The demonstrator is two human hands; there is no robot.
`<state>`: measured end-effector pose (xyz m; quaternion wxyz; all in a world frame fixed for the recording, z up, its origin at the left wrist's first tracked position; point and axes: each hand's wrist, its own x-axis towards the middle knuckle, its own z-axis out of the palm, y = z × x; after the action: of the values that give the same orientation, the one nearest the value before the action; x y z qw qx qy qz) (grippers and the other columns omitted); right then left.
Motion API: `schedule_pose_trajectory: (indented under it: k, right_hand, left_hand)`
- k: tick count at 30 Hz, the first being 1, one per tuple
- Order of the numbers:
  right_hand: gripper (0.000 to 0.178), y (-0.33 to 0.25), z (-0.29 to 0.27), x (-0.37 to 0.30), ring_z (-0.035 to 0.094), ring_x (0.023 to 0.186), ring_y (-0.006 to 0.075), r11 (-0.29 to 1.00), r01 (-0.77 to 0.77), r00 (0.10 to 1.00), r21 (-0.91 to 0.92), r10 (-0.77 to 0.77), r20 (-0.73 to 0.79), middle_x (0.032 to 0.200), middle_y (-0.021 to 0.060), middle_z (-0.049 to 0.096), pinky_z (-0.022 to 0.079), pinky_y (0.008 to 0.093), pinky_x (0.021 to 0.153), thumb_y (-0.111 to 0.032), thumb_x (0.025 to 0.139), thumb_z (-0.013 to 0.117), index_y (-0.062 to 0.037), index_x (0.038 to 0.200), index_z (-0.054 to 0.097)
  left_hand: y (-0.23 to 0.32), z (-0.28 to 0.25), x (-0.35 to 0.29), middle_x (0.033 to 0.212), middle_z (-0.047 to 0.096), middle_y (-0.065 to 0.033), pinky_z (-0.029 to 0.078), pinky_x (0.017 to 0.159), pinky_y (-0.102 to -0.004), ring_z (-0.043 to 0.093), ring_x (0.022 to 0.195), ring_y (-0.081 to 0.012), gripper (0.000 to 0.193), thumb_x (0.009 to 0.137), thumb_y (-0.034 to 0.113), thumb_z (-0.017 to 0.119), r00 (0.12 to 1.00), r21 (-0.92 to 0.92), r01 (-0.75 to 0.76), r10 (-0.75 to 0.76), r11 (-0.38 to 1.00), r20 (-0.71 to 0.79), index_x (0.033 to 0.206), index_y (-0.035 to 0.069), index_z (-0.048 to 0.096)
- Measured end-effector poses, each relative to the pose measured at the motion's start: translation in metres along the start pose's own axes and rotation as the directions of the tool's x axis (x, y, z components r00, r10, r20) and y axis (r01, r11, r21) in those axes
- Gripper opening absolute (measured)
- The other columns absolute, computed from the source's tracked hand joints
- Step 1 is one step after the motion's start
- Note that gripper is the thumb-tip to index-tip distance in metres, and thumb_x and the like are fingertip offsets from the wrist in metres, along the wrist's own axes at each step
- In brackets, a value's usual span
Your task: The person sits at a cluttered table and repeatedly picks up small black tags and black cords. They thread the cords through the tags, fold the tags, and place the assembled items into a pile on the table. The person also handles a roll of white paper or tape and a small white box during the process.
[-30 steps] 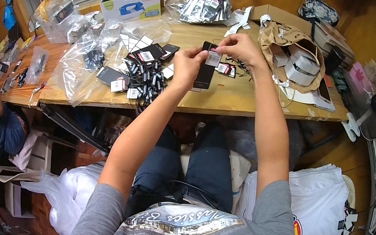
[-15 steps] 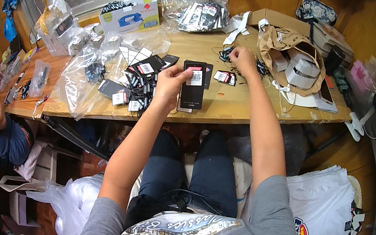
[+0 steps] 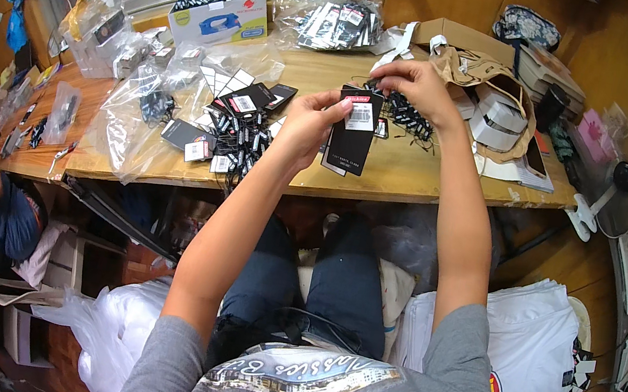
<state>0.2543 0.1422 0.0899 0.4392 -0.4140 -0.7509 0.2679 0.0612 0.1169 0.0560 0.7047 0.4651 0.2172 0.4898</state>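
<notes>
One left hand (image 3: 307, 128) pinches black rectangular cardboard tags (image 3: 351, 142); right hand (image 3: 423, 91) half-curled (hold unclear); thin black cords (image 3: 410, 119) seemingly remain unused, one o'clock.

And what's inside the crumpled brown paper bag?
A white squarish box shows inside the bag. Anything deeper is covered by the box and the bag's sides, so I can't tell.

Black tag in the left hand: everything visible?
The black tag is a flat rectangle, apparently stiff card. A white barcode sticker, red along its top, covers part of the upper half; small pale print lies near the bottom. The left hand grips its upper left side, above the table. Its back is hidden.
</notes>
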Motion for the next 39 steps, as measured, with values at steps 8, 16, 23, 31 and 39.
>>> schedule_pose_trajectory:
  k: [8,16,23,31,39]
  right_hand:
    - [0.012,-0.018,0.018,-0.034,0.055,0.065,0.0090,0.966,-0.088,0.993,-0.242,0.103,0.050,0.073,0.0061,0.061,0.044,0.0224,0.060,0.001,0.068,0.057,0.0031,0.080,0.061]
    - [0.007,0.005,0.000,-0.096,0.054,0.066,0.0113,0.977,-0.011,0.959,0.211,0.070,-0.274,0.069,0.0056,0.060,0.043,0.0222,0.062,-0.005,0.072,0.060,-0.0009,0.077,0.061]
    - [0.026,0.002,0.065,-0.107,0.056,0.083,0.0153,0.863,-0.020,0.978,0.505,0.121,-0.168,0.093,0.0093,0.058,0.043,0.0260,0.076,-0.006,0.076,0.056,-0.0005,0.101,0.053]
    - [0.011,-0.010,0.108,-0.136,0.056,0.062,0.0106,0.816,-0.284,0.947,0.503,0.322,0.012,0.073,0.0088,0.061,0.044,0.0208,0.061,-0.002,0.072,0.059,0.0046,0.081,0.061]
    - [0.007,0.016,0.084,-0.167,0.056,0.065,0.0136,0.796,-0.043,0.902,0.604,0.291,-0.320,0.071,0.0076,0.059,0.045,0.0242,0.063,-0.005,0.074,0.060,0.0005,0.078,0.061]
  left_hand:
    - [-0.001,-0.019,-0.010,0.078,0.060,-0.0084,0.042,0.062,-0.0227,0.053,0.067,-0.0105,0.020,0.073,0.007,0.059,0.988,0.449,-0.055,0.114,0.892,-0.106,0.089,-0.006,0.058]
    - [-0.005,-0.048,-0.069,0.078,0.060,-0.0076,0.045,0.064,-0.0212,0.055,0.067,-0.0096,0.015,0.075,0.003,0.058,0.995,0.171,0.035,-0.018,0.985,-0.102,0.087,-0.006,0.058]
    - [-0.025,-0.044,-0.090,0.076,0.061,-0.0084,0.046,0.061,-0.0220,0.057,0.065,-0.0102,0.016,0.075,0.004,0.059,0.988,0.058,0.142,-0.138,0.988,-0.064,0.088,-0.005,0.058]
    - [-0.019,-0.057,-0.108,0.078,0.061,-0.0090,0.047,0.062,-0.0231,0.057,0.066,-0.0113,0.016,0.076,0.005,0.058,0.978,0.069,0.200,-0.194,0.977,-0.077,0.088,-0.006,0.057]
    - [-0.034,-0.054,-0.120,0.079,0.061,-0.0091,0.047,0.062,-0.0236,0.058,0.067,-0.0118,0.015,0.077,0.004,0.057,0.964,0.051,0.252,-0.247,0.966,-0.098,0.090,-0.005,0.057]
